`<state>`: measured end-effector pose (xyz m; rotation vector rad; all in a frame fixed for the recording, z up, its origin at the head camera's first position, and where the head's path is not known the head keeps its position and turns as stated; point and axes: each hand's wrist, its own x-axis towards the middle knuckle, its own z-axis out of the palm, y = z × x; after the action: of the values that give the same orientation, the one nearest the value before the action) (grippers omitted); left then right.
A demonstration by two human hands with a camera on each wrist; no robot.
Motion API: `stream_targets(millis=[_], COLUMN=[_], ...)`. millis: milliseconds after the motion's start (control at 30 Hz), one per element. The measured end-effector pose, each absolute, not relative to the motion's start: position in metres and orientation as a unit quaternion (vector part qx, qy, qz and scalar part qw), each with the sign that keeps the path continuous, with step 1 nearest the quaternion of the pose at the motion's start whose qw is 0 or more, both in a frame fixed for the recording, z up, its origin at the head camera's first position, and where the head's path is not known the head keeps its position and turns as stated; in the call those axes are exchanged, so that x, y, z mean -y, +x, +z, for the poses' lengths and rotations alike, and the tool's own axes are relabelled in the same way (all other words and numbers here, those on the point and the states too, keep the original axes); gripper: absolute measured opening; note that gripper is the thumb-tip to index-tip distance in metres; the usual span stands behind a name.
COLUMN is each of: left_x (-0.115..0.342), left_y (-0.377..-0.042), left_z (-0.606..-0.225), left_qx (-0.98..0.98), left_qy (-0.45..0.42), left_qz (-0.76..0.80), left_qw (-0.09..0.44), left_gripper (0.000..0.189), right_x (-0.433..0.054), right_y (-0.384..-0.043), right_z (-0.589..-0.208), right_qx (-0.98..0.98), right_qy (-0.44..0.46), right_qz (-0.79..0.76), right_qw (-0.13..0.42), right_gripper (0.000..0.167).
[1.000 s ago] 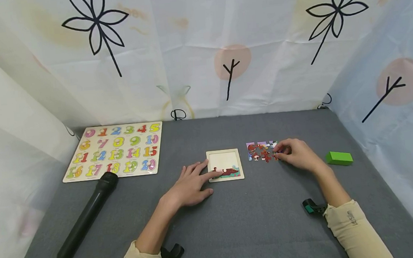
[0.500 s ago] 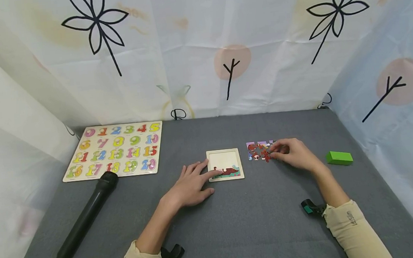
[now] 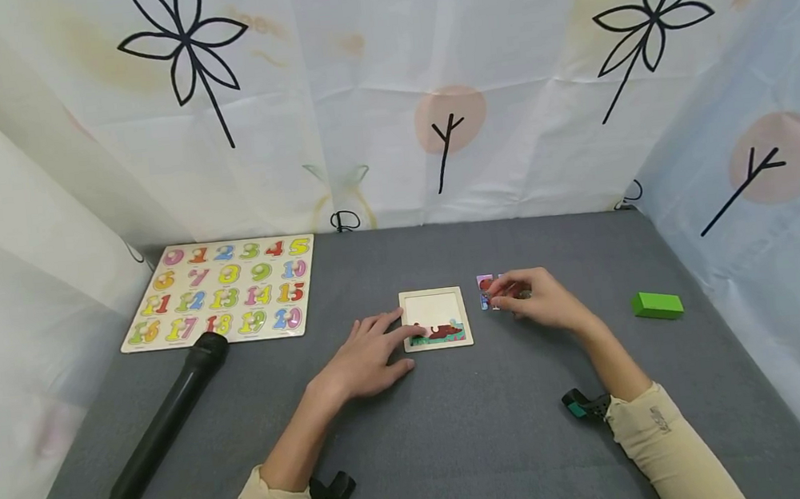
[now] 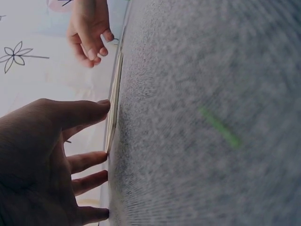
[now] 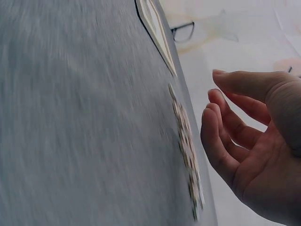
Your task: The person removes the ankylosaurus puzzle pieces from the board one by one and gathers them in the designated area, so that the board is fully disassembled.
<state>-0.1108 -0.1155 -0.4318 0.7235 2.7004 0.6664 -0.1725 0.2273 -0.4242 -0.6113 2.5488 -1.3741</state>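
Observation:
A small square wooden puzzle board [image 3: 465, 307] lies mid-table, its bottom strip filled with brown and teal picture pieces [image 3: 446, 332]. My left hand [image 3: 362, 364] rests at its left side, fingers spread, with one fingertip on the filled strip. The left wrist view shows the thumb [image 4: 87, 113] on the edge-on board. My right hand [image 3: 545, 297] hovers over loose jigsaw pieces [image 3: 483, 282] just right of the board and hides most of them. In the right wrist view its fingers are loosely bent, thumb apart from them, and no piece shows between them.
A number puzzle board [image 3: 244, 284] lies at the back left. A black microphone [image 3: 164, 429] leans its head against that board's front edge. To the right is a green block [image 3: 657, 306]. A white patterned curtain [image 3: 359, 125] closes off the back and sides.
My right hand has moved left across the loose pieces, from their right edge to their left part, covering most of them. The left hand stays nearly still on the board.

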Motion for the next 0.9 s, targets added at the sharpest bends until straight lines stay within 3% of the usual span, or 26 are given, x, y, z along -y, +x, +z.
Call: stream_targets(millis=[267,467,900], left_x=[0.115,0.108,0.071], left_y=[-0.111,-0.102,-0.064], left_z=[-0.429,-0.423,-0.41], left_qx=[-0.933,-0.919,-0.931], left_qy=[0.246,0.304,0.318], left_qz=[0.231,0.229,0.092], left_qw=[0.123,0.101,0.156], left_gripper=[0.055,0.056,0.079], right_x=[-0.192,-0.17,-0.134], right_y=[-0.171,-0.173,-0.18], right_z=[-0.426,-0.428,-0.437], right_qx=[-0.84,-0.833,-0.825], right_qy=[-0.233,-0.259,-0.292], right_qz=[-0.478,-0.474,-0.455], right_qw=[0.114,0.121,0.166], right_gripper=[0.02,0.019,0.018])
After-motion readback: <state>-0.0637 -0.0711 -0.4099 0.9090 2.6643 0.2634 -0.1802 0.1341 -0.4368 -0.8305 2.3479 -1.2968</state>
